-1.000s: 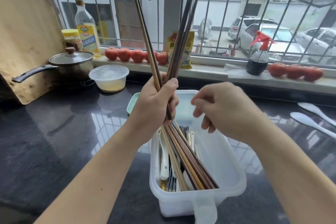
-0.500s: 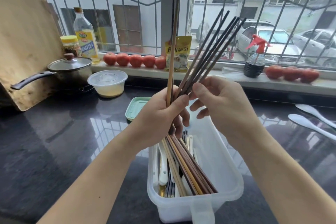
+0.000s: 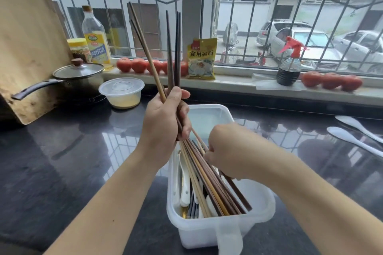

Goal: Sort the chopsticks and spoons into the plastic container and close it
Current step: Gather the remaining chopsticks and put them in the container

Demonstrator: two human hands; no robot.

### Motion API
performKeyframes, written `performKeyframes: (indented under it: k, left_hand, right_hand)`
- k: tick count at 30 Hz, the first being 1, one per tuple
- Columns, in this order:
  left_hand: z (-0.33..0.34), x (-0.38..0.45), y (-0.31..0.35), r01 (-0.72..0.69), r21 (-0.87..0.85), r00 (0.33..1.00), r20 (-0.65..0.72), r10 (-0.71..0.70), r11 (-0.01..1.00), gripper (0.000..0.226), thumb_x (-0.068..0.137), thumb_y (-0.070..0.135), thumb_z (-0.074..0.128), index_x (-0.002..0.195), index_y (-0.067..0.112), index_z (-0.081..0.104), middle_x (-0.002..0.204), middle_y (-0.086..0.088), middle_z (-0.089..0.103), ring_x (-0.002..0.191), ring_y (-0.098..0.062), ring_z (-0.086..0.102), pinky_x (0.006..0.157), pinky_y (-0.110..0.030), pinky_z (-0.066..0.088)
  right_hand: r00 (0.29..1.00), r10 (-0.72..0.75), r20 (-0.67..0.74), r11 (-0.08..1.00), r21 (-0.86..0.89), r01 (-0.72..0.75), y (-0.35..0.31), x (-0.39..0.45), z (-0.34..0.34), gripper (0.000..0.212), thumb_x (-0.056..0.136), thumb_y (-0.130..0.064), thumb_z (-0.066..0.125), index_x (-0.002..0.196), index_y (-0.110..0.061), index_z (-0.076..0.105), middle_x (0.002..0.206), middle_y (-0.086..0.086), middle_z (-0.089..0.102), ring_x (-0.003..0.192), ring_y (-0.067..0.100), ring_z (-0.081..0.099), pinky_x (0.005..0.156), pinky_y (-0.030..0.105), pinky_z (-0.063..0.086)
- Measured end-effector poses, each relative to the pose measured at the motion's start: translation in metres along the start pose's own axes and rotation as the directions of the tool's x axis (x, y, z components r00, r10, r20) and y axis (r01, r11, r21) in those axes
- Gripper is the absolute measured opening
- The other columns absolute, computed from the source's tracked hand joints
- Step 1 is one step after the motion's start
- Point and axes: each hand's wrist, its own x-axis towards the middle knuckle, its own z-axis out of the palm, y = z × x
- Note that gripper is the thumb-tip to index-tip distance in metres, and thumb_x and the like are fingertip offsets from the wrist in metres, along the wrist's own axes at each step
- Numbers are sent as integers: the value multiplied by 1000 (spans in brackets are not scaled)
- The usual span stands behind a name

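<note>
The plastic container [image 3: 219, 227] on the dark tabletop [image 3: 62, 161] already holds many chopsticks and some spoons. The right hand [image 3: 226, 147] reaches in, fingers hidden, grip unclear. The left hand [image 3: 165, 118] clamps five upright chopsticks [image 3: 171, 51]. Two white spoons [image 3: 358, 132] remain outside, far right; the lid isn't on. Room all round.

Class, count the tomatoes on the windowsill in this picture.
8 visible: five in a row left of the yellow packet, partly behind the held chopsticks; three right of the spray bottle. More may be hidden.
</note>
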Motion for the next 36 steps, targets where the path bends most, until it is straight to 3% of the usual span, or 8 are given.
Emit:
performKeyframes:
  k: [4,12,15,20,26,31,33,36]
  left_hand:
    - [2,0,0,19,62,1000,20,-20,998,28,110,23,42,112,0,59,64,-4,45,37,-20,40,40,-25,30]
    - [4,-6,3,-66,215,973,230,15,974,11,107,17,51,101,8,54,64,-8,56,39,-20,46,38,-22,35]
    - [2,-7,3,-113,237,948,316,33,965,7,103,19,56,98,15,54,66,-8,61,39,-23,49,39,-25,37]
    - [3,-8,4,-108,214,916,400,14,971,7,101,20,56,104,13,58,69,-8,67,39,-19,52,38,-26,38]
    - [4,-8,4,-70,212,929,371,-14,975,15,103,20,53,102,6,57,74,-17,71,42,-26,58,39,-28,41]
    - [3,-7,2,-61,219,971,238,7,974,18,107,21,48,102,6,56,81,-16,76,52,-34,69,42,-25,38]
    - [3,-6,0,-64,180,981,194,28,982,17,108,20,47,103,7,58,74,-13,73,47,-32,64,45,-29,38]
    - [3,-6,-3,-82,115,989,134,66,990,19,108,18,46,103,3,57,59,-10,54,38,-27,46,43,-29,40]
  right_hand:
    - [999,27,16,999,-25,-27,-2,3,4,35,100,-35,59,71,-18,49,75,3,59,65,19,63,61,34,59]
    - [878,145,-456,780,599,182,33,-2,-16,20,100,-23,59,84,-23,72,70,-5,72,52,9,68,62,41,62]
    - [869,129,-478,631,715,300,28,-3,-16,11,101,-24,58,103,-24,68,85,-4,73,59,15,71,56,36,60]
    - [847,116,-518,492,771,404,16,-5,-14,12,101,-16,59,93,-18,67,83,-1,72,55,18,69,52,30,58]
    - [871,122,-475,460,805,375,17,-5,-13,16,103,-14,56,91,-16,66,82,2,72,62,19,70,55,31,58]
    - [839,255,-480,313,862,398,26,-9,-28,16,106,-15,49,94,-10,59,83,11,76,69,23,75,56,37,60]
    - [818,297,-492,344,855,389,30,-10,-32,16,106,-16,50,93,-11,59,79,11,74,64,23,73,55,38,60]
    - [755,293,-587,675,686,271,40,-10,-30,17,103,-25,55,91,-18,65,70,3,71,63,20,70,64,42,59]
